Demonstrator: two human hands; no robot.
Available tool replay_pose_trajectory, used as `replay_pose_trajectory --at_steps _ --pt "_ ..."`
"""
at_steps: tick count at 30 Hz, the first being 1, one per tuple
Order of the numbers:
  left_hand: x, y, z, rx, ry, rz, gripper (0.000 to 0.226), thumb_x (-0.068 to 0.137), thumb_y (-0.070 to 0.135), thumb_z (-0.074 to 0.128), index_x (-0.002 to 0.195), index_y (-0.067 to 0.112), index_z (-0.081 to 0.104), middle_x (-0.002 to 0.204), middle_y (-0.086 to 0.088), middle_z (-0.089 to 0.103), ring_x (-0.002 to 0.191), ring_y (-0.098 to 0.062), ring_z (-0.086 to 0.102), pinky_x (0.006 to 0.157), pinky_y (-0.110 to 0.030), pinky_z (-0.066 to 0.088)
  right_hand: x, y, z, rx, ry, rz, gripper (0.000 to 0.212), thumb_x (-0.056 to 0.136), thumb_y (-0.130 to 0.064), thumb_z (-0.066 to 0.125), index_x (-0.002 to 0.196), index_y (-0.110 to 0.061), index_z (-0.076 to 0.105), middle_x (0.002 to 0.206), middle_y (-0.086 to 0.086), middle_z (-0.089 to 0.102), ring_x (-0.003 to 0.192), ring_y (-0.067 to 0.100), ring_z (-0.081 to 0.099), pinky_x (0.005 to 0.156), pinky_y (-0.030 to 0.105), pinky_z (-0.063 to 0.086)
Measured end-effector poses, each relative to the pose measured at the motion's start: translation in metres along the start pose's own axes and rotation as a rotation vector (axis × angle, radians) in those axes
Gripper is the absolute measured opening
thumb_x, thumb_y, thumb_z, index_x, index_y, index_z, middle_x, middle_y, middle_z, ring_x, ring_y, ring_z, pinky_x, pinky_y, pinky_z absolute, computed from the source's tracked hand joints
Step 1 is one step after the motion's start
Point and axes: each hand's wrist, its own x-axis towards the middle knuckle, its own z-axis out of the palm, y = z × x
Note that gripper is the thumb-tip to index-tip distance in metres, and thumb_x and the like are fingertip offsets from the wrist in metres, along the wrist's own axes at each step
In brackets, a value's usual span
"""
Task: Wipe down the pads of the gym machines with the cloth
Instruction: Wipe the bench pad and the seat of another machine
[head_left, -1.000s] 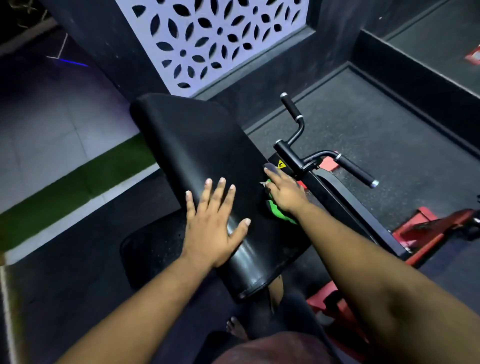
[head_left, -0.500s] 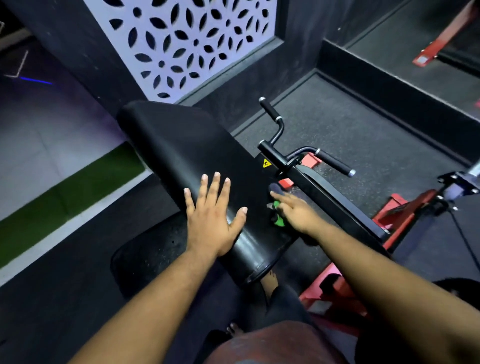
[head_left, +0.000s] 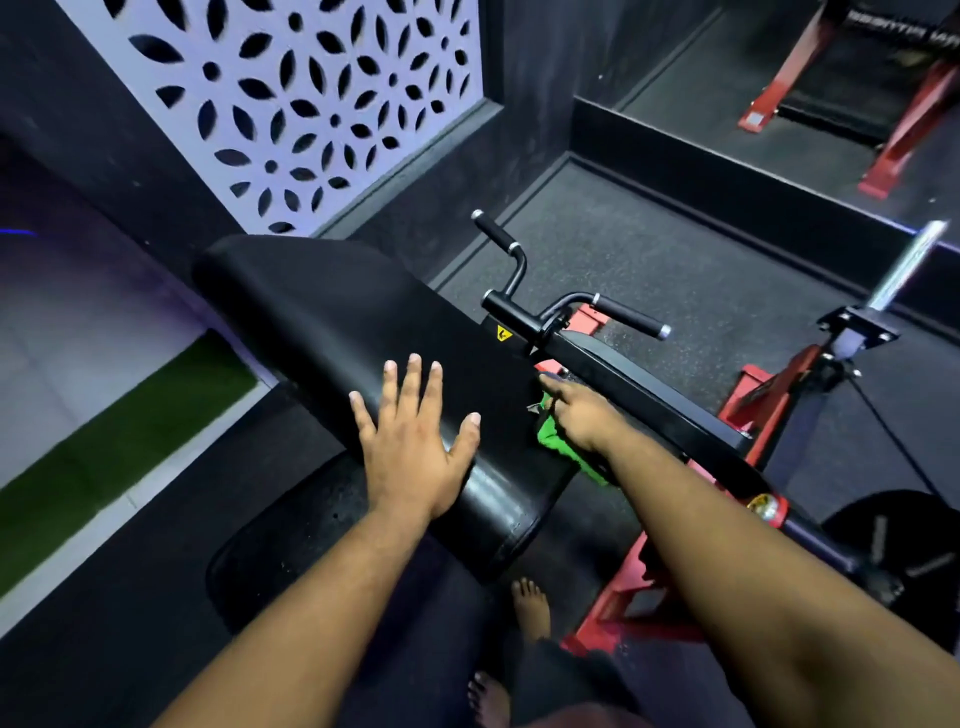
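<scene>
Left hand (head_left: 413, 447) is down flat on the black pad (head_left: 337, 322), fingers straight and spread, thumb out toward the pad's right edge. It grips nothing; the palm just presses near the pad's lower end, and that looks like a brace, steadying the angled cushion and the person's lean while the other arm works.

Over to the right hand (head_left: 582, 421): it sits at the pad's right edge, fingers bent around the green cloth (head_left: 563, 449), index finger stretched forward along the side. The cloth is bunched between the palm and the pad's side face, with a tail hanging out below the wrist. Working the flank makes sense, since the broad top face is easy and the side is where grime hides.

Just beyond the right hand runs the black machine arm (head_left: 639, 389), ending in two handles (head_left: 631, 314), with a yellow warning sticker (head_left: 503, 333) near the pad's right edge. Red frame (head_left: 763, 395) lies further right; the seat pad (head_left: 291, 540) sits below the left forearm, and a bare foot (head_left: 532, 608) stands on the floor under the pad's lower end.

Against the half-second-earlier view, the left hand has not shifted on the pad. The right hand keeps to the same edge, and more green now shows beneath it. The view itself has swung, bringing a chrome post (head_left: 906, 265) in at the right.
</scene>
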Motion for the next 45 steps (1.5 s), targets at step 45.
replay_pose_trajectory --at_steps 45 --pt "0.001 -0.027 -0.012 -0.116 -0.108 0.18 0.08 0.094 0.063 0.012 0.163 0.022 0.017 0.171 0.004 0.008 0.158 -0.014 -0.002 0.122 -0.058 -0.015 -0.099 -0.108 0.014 -0.068 0.094 -0.209 0.071 0.077 -0.058 0.018 0.142 -0.057 0.045 0.155 -0.034 0.036 0.145 -0.002 0.033 0.112 0.049 0.036"
